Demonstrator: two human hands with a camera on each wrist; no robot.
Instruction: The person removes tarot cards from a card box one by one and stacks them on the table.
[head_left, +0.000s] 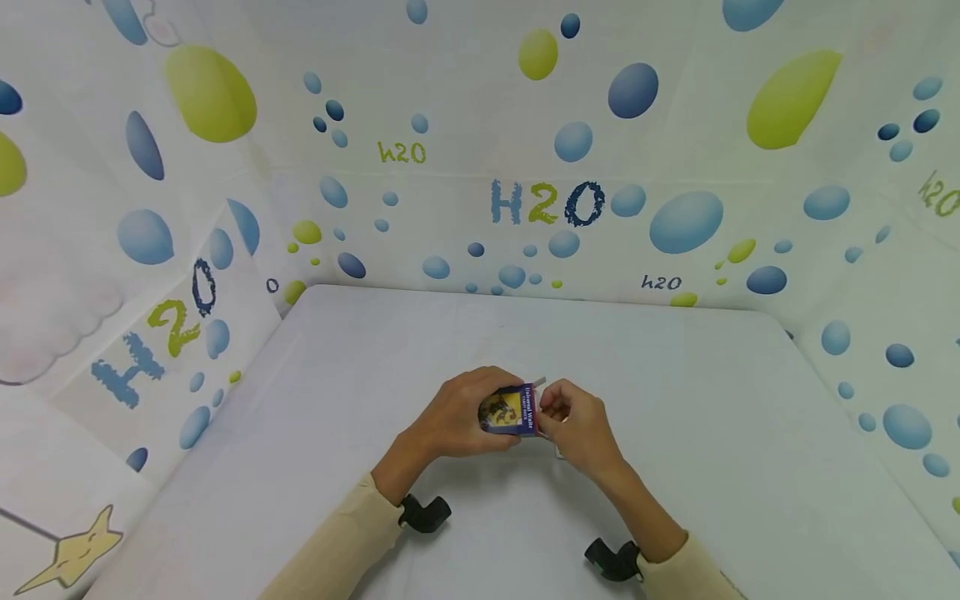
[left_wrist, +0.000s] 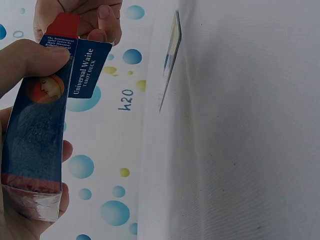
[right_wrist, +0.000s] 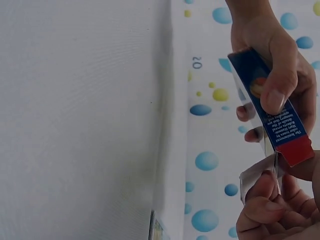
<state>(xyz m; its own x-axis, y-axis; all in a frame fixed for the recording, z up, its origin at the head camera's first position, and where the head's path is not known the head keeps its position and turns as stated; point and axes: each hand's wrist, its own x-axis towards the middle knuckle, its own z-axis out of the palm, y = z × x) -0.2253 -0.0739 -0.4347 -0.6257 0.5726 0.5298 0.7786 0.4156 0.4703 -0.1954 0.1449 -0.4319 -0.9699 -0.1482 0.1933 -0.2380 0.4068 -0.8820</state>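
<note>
A dark blue tarot deck box (head_left: 504, 411), marked "Universal Waite", is held above the table in my left hand (head_left: 461, 412). The left thumb lies along one narrow side, with the fingers behind the box. At the box's end, the printed lid flap (left_wrist: 89, 70) is folded out beside a red side flap (left_wrist: 63, 25). My right hand (head_left: 587, 425) has curled fingers at this end and pinches the lid flap, its fingertip (right_wrist: 264, 185) against the pale inner face. Whether cards are inside the box is hidden. Below, a thin flat card or stack (left_wrist: 171, 55) lies on the table.
A white cloth covers the table (head_left: 712, 400). Behind and beside it hang white curtains (head_left: 465, 100) printed with blue and green drops and "H2O". Black wrist mounts (head_left: 426, 514) sit at both beige sleeves (head_left: 345, 533).
</note>
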